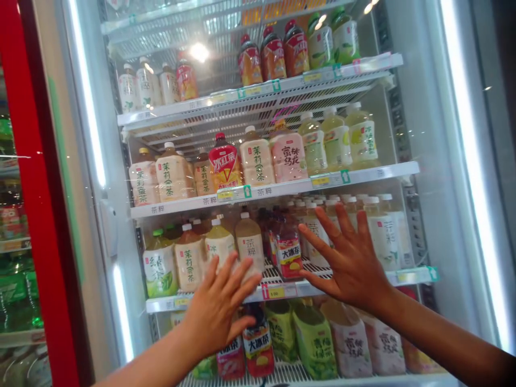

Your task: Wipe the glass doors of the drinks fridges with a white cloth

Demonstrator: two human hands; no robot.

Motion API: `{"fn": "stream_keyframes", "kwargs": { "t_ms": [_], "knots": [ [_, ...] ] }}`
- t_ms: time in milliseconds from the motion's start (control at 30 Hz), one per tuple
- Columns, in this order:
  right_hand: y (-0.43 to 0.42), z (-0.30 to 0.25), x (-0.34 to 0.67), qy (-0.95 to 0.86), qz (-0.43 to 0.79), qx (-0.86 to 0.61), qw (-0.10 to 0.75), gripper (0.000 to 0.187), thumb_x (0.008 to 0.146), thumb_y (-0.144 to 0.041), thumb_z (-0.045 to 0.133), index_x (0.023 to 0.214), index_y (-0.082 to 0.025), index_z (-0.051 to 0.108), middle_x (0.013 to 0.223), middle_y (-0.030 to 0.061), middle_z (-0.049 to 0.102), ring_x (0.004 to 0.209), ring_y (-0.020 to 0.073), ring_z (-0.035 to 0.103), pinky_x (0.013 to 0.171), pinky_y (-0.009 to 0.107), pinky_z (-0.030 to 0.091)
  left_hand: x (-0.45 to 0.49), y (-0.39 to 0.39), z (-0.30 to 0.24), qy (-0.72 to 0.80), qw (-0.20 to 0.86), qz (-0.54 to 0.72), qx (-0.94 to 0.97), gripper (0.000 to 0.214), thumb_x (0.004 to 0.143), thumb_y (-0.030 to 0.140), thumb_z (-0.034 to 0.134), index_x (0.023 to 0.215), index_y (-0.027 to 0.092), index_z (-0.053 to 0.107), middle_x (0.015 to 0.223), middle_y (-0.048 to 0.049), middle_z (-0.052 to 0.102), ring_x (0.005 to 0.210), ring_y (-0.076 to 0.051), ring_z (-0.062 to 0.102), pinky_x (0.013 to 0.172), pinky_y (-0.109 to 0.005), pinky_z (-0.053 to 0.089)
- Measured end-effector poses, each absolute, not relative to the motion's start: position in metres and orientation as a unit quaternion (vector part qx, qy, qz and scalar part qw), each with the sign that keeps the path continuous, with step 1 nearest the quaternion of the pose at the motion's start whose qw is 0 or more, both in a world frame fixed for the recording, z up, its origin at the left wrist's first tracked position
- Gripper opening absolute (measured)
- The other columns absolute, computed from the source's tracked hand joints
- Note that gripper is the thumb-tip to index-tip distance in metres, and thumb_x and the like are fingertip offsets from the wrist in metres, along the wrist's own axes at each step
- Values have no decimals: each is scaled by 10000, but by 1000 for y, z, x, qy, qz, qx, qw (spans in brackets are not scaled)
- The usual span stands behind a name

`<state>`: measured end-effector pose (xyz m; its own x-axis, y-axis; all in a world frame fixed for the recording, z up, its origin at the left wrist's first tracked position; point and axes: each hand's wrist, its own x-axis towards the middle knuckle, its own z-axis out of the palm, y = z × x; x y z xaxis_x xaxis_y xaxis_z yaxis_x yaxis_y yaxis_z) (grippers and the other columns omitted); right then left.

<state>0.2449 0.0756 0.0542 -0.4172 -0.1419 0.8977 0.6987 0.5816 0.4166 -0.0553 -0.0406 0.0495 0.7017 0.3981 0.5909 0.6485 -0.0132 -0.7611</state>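
My left hand (220, 301) is raised with its fingers spread and holds nothing. It hovers in front of a lit drinks fridge, over the front edge of a white wire shelf (237, 297). My right hand (351, 263), also spread and empty, is higher and to the right, hiding part of a row of white-capped tea bottles (381, 236). Between the two hands stands a dark bottle with a red and white label (289, 250). A brown tea bottle (249, 239) shows just above my left fingers. Whether either hand touches the glass, I cannot tell.
More shelves hold several bottled teas, among them a red iced tea bottle (224, 161) and a pink-labelled bottle (287, 153). Below my hands are green-labelled bottles (314, 338). Bright light strips (475, 161) line both sides. A red frame (38, 215) borders another cooler at left.
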Motion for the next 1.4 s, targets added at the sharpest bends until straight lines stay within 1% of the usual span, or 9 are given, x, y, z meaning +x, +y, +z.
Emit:
{"fn": "stream_keyframes", "kwargs": {
  "t_ms": [100,267,467,733,867,967,1200,1300,1400],
  "knots": [
    [76,53,244,-731,-416,-199,503,924,906,-577,631,1664,-362,147,1755,21,40,1590,467,80,1232,794,78,-76,-47,55,-379,595,-104,-701,924,892,784,431,1649,315,185,1741,-29,178,1621,-330,-42,1331,-569,7],
    [76,52,245,-731,-421,-208,496,955,899,-560,654,1666,-369,118,1753,8,-1,1592,457,61,1251,766,60,-78,-37,112,-497,543,-258,-626,931,933,719,444,1656,332,4,1741,-83,-121,1591,-395,-155,1257,-750,72],
    [76,52,245,-732,-422,-197,498,930,916,-552,635,1668,-344,129,1755,15,16,1590,463,71,1246,773,59,-90,-50,42,-350,578,-77,-733,1107,782,946,309,1656,281,167,1748,-32,159,1614,-344,-102,1319,-540,-96],
    [77,50,246,-725,-423,-200,506,932,915,-540,652,1666,-346,137,1749,11,12,1598,429,54,1273,728,52,-136,-61,125,-525,518,-243,-630,829,967,738,285,1641,393,-53,1706,41,-274,1572,-407,-196,1271,-689,-91],
    [76,49,247,-731,-417,-207,499,946,913,-555,651,1668,-331,127,1748,24,-9,1598,433,35,1261,752,48,-125,-72,42,-416,535,-115,-726,1056,822,883,421,1657,339,74,1757,-11,22,1608,-333,-121,1314,-562,-106],
    [76,50,246,-734,-408,-210,500,985,913,-566,639,1668,-351,44,1743,13,-61,1597,433,-7,1237,795,52,-112,-70,28,-341,544,-28,-766,960,837,846,467,1637,407,168,1713,60,268,1623,-243,-54,1334,-463,-80],
    [64,53,260,-768,-388,-210,464,1018,931,-515,644,1670,-300,-23,1738,72,-29,1596,429,-28,1234,792,156,-27,-17,215,-457,536,-239,-668,770,999,615,382,1622,455,-40,1734,13,-178,1594,-373,-145,1257,-729,-9],
    [63,67,298,-793,-403,-186,418,935,973,-432,600,1665,-316,-18,1739,32,78,1616,340,56,1284,690,192,14,-8,206,-438,539,-226,-683,846,971,653,425,1633,407,-41,1741,-23,-144,1593,-382,-146,1251,-739,-16],
    [77,94,346,-760,-412,-214,455,905,996,-406,562,1656,-349,-55,1744,5,32,1619,311,88,1298,667,135,29,-8,160,-330,526,-56,-782,899,920,725,469,1645,376,70,1748,-23,92,1620,-335,1,1307,-638,26]
  ]
}}
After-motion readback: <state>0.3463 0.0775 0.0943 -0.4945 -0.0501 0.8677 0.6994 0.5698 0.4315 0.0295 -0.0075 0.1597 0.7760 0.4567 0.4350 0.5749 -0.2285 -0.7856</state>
